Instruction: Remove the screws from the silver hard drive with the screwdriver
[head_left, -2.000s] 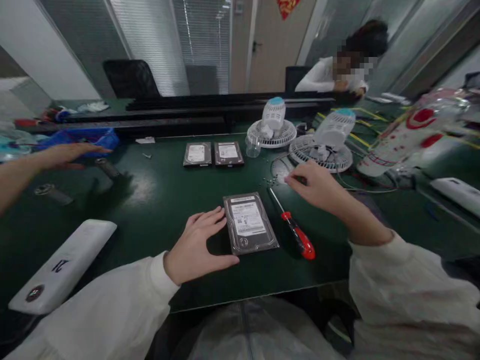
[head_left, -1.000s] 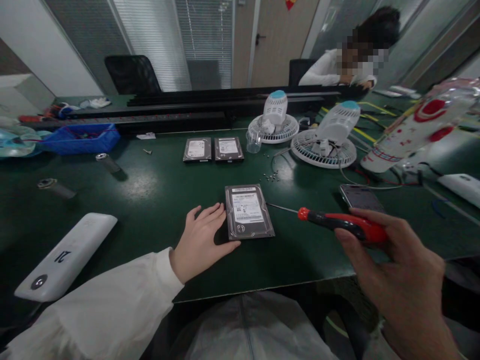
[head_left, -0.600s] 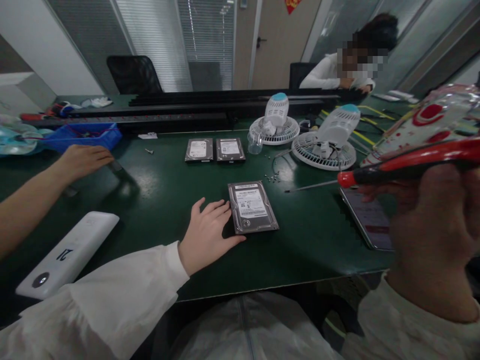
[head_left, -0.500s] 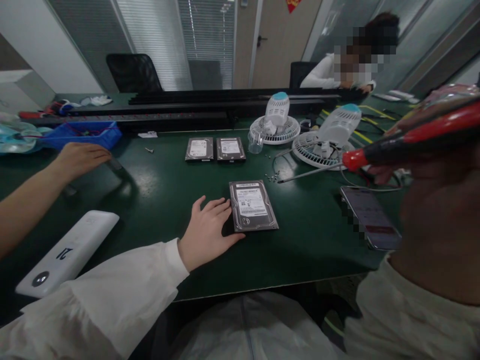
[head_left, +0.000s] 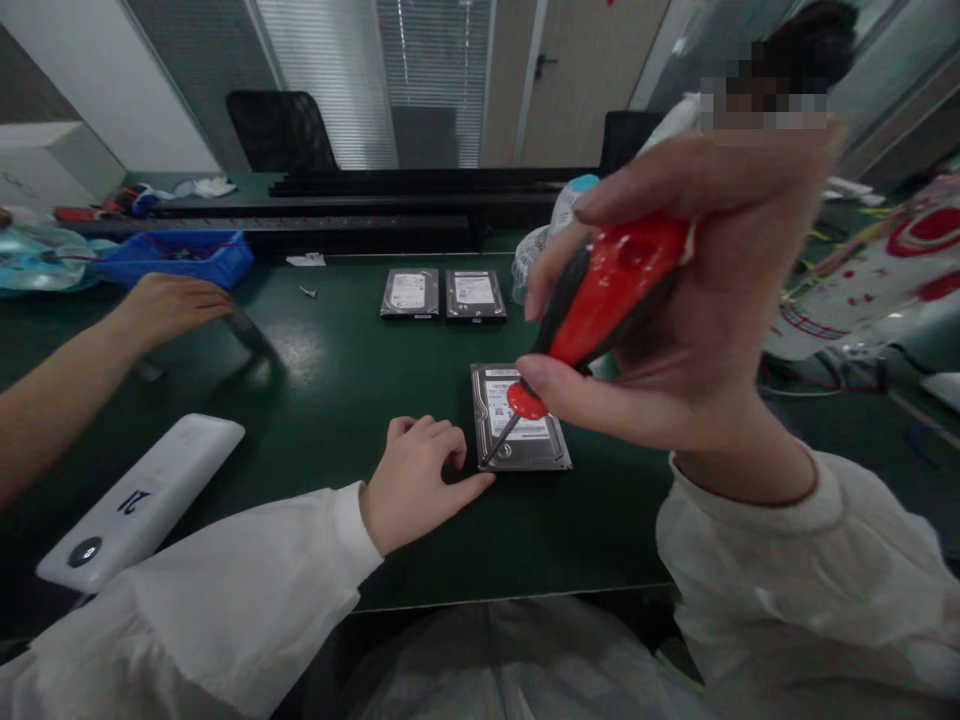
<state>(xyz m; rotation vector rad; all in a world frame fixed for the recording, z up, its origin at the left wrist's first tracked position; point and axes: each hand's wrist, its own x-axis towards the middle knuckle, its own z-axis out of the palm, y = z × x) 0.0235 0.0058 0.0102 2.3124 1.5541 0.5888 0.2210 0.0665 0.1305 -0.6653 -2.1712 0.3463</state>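
Observation:
A silver hard drive (head_left: pixel 534 445) with a white label lies flat on the green table (head_left: pixel 337 380) in front of me. My left hand (head_left: pixel 416 480) rests on the table at the drive's left edge, fingers curled, thumb along the drive's near corner. My right hand (head_left: pixel 697 300) is raised close to the camera and wrapped round the red and black handle of a screwdriver (head_left: pixel 600 295). The thin shaft points down and left, its tip at the drive's near left corner.
Two more hard drives (head_left: pixel 442 293) lie side by side farther back. A white device marked 21 (head_left: pixel 142 498) sits at the near left. Another person's bare arm and hand (head_left: pixel 161 305) reach in from the left near a blue bin (head_left: pixel 176 257). A seated person is at the back right.
My right hand swung the screwdriver from the far right to over the drive, tip now at its near left corner. My left fingers curled in from lying flat.

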